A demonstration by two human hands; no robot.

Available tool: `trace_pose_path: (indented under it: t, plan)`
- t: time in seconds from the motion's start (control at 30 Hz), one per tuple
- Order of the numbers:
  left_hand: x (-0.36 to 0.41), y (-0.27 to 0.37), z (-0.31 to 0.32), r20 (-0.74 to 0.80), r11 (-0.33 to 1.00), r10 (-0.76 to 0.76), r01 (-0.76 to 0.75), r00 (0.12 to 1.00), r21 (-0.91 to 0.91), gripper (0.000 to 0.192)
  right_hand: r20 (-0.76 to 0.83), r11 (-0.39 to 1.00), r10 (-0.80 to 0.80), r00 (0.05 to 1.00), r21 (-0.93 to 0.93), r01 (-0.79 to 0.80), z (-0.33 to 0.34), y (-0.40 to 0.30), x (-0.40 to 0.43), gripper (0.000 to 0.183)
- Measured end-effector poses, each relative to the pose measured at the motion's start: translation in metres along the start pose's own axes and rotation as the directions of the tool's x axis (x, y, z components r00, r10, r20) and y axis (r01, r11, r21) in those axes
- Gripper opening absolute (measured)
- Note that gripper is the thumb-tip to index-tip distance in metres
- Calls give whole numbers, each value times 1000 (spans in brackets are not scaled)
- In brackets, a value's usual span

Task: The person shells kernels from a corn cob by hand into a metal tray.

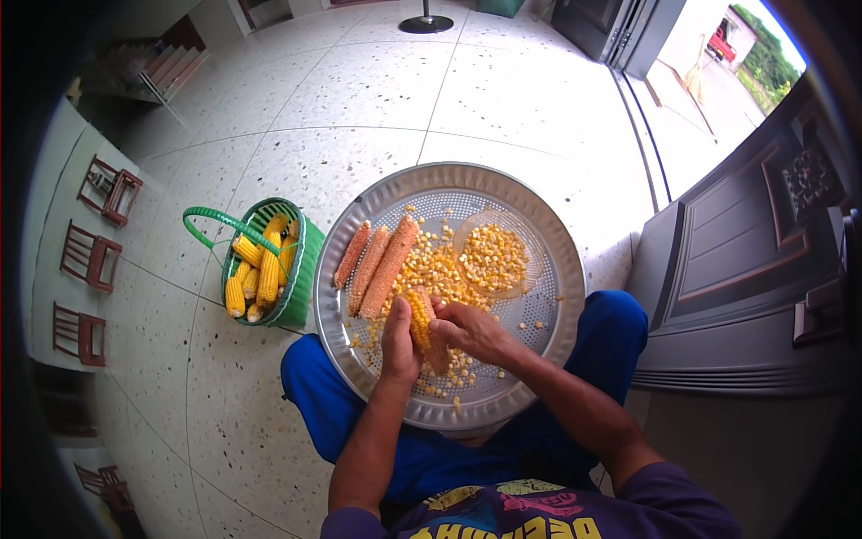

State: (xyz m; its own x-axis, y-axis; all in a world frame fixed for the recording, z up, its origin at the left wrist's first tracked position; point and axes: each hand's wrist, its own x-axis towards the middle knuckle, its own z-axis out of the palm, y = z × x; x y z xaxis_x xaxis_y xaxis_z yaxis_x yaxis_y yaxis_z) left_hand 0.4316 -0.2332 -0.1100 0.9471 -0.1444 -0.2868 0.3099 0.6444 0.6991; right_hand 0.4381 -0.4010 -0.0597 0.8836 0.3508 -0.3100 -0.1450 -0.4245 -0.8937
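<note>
A partly shelled corn cob (421, 322) is held in my left hand (402, 343), with yellow kernels on one side and bare cob on the other. My right hand (475, 330) grips the same cob from its right side, thumb against the kernels. Both hands are above a round perforated metal tray (539, 350) at my lap. Loose corn kernels (438, 263) are spread across its middle. A clear shallow dish (532, 286) in the tray holds more kernels. Three bare corn cobs (388, 269) lie side by side at the tray's left.
Left of the tray, a green woven basket (306, 269) with a raised handle holds several yellow corn cobs (269, 269). Dark door panels (734, 249) stand close on the right, beside an open doorway. Wooden chairs (92, 256) line the left wall. A round stand base (426, 25) rests on the floor ahead.
</note>
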Motion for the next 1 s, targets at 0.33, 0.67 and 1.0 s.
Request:
trace_pose_path:
  t: [0.33,0.67,1.0]
  plan:
    - [-2,3,7,75,998,49,-52,996,30,47,39,987,-153,987,54,151,9,12,3,46]
    - [-1,2,5,139,998,55,-61,989,34,51,-8,989,-147,989,-19,147,10,11,-1,44]
    - [-4,5,12,108,998,32,-38,994,55,47,13,984,-153,988,-85,154,7,15,0,47]
